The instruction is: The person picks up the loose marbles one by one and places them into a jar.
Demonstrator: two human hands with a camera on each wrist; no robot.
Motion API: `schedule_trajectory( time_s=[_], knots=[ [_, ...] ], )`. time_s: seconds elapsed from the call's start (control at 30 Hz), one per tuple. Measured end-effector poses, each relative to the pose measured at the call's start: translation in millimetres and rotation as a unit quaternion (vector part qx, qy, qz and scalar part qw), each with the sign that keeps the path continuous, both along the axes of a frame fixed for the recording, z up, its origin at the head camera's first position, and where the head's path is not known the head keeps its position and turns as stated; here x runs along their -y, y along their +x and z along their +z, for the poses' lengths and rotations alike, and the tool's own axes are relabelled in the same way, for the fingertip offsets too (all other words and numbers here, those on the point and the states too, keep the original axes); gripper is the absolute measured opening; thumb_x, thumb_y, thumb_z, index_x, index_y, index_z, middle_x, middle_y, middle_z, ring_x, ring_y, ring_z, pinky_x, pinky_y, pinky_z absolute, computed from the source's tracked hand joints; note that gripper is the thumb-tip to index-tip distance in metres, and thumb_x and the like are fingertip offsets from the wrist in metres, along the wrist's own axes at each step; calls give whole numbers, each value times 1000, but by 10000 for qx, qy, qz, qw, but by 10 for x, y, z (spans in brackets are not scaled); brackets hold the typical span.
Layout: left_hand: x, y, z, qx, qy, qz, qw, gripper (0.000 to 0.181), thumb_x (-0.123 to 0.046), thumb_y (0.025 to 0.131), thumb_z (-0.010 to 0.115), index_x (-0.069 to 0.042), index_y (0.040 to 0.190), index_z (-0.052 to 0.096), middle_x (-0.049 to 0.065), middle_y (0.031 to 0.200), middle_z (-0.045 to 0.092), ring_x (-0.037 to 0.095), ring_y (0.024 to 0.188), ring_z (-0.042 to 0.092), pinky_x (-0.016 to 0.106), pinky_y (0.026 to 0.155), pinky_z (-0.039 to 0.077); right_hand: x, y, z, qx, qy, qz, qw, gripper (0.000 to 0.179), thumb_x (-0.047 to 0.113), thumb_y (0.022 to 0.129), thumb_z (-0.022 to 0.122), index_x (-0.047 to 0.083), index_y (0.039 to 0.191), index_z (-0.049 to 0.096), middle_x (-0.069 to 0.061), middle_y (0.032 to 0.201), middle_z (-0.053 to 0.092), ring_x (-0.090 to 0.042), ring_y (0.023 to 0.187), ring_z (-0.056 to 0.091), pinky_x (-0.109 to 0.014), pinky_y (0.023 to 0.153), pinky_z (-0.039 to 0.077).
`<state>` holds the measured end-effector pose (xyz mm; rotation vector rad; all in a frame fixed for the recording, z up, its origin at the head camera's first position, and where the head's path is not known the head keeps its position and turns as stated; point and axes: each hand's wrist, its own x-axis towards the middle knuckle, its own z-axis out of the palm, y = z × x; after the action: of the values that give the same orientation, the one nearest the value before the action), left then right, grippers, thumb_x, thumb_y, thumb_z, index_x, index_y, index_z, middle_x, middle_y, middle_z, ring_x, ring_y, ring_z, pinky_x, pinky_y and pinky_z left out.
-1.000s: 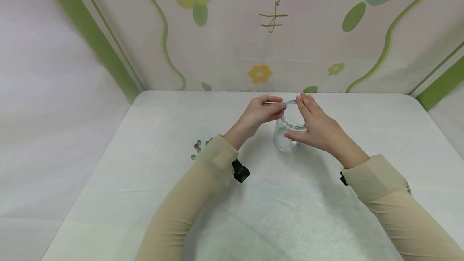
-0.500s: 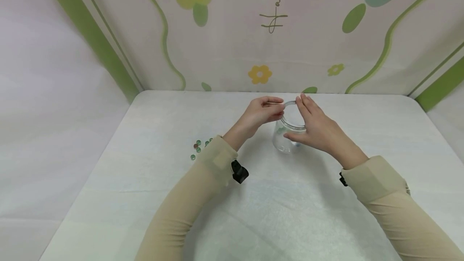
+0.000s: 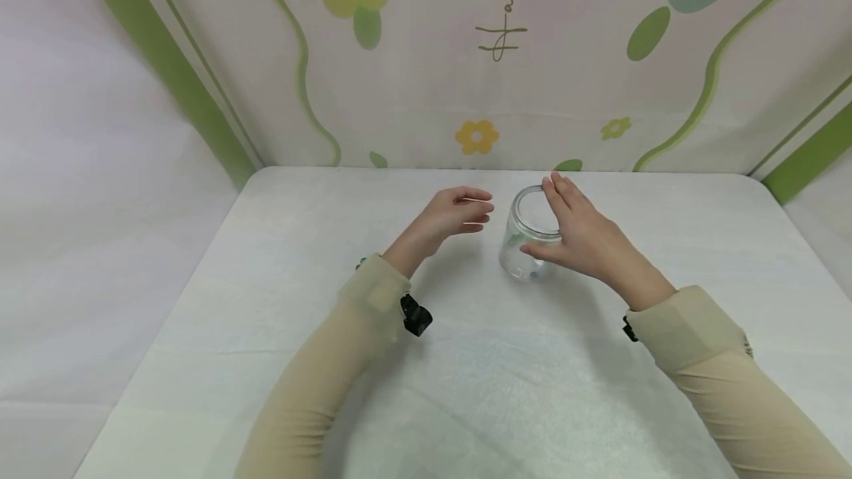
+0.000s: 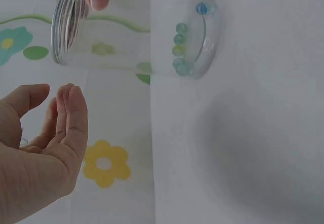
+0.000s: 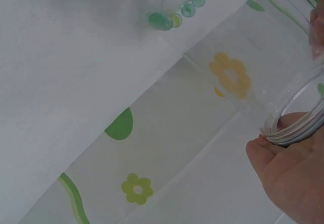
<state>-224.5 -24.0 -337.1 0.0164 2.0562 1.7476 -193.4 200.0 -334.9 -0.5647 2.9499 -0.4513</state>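
A clear jar (image 3: 514, 253) stands upright toward the back of the table. Several green marbles (image 4: 179, 39) and a blue marble (image 4: 202, 8) lie at its bottom. My right hand (image 3: 586, 239) holds the jar near its mouth, thumb on the near side and fingers at the far rim. To the left of the jar, apart from it, hovers my left hand (image 3: 449, 216), its fingers loosely bent and nothing in them. In the left wrist view the left palm is turned up beside the jar's threaded rim (image 4: 66, 24).
A few loose marbles (image 3: 362, 262) show past the left sleeve (image 3: 376, 287), which hides others on the white table (image 3: 506, 390). Behind the table's back edge hangs a flower-printed cloth (image 3: 426, 80). Both wrists carry small black cameras.
My left hand has let go of a marble at the jar's mouth and moved left, away from the rim. Its sleeve now covers most loose marbles. The right hand stays put.
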Motion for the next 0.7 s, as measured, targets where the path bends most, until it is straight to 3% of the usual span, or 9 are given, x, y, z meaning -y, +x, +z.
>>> schedule_trajectory(
  time_s=[0.47, 0.7],
  knots=[
    [704, -54, -262, 427, -406, 69, 9982, 45, -16, 96, 58, -3, 137, 47, 15, 134, 54, 29, 125, 54, 34, 105, 48, -1, -3, -7, -20, -18, 2, 10000, 104, 50, 83, 67, 0, 152, 7, -19, 161, 3, -38, 148, 7, -65, 106, 34],
    [1112, 3, -348, 455, -787, 102, 9958, 46, -19, 98, 54, -4, 140, 43, 14, 140, 49, 28, 128, 51, 35, 108, 45, 14, -6, -9, 0, -15, 31, 10000, 105, 51, 84, 67, 0, 152, 6, -19, 161, 2, -37, 148, 6, -65, 106, 34]
  ],
)
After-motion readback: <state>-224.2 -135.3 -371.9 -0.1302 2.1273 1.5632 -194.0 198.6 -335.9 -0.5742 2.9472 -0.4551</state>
